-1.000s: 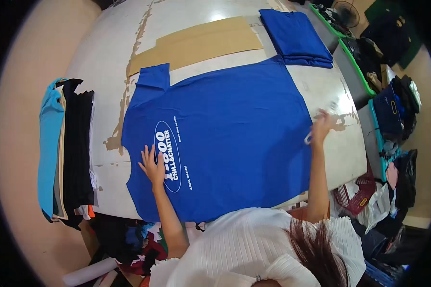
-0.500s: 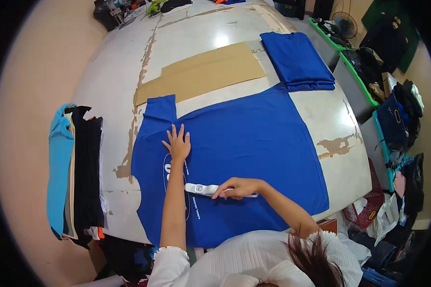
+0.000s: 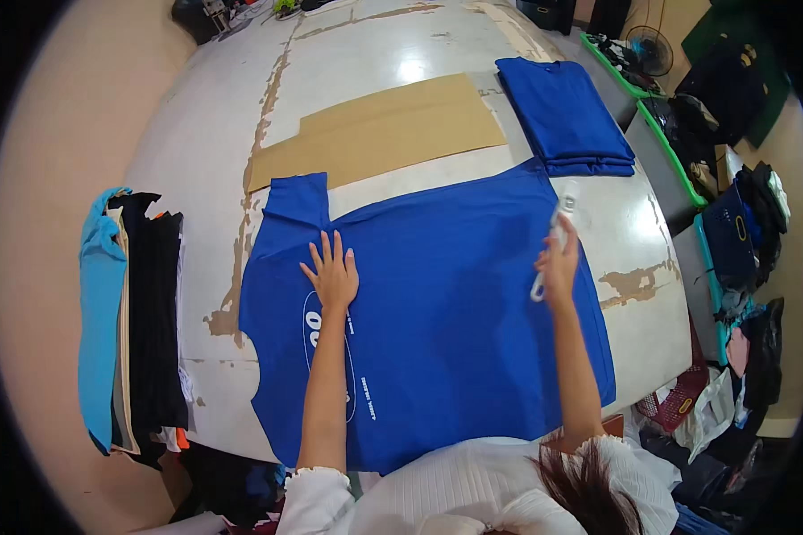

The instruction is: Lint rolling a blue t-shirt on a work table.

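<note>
A blue T-shirt (image 3: 446,312) with a white print lies spread flat on the table. My left hand (image 3: 335,274) rests on it with fingers stretched out, just below the sleeve and above the print. Over the shirt's hem at the right, my right hand (image 3: 558,266) is closed around a slim white handheld tool (image 3: 568,198). The tool has a squarish mark near its far end and a loop at the near end. It tilts away from me; whether it touches the cloth I cannot tell.
Beyond the shirt lies a brown cardboard template (image 3: 393,129). Folded blue shirts (image 3: 567,116) are stacked at the far right. Piled garments (image 3: 143,321) hang by the table's left edge. Bins with green rims (image 3: 674,156) and a maroon basket (image 3: 678,397) stand along the right.
My right hand has carried the white tool from the shirt's middle near the print to the far right, over the hem. My left hand stays flat in nearly the same place.
</note>
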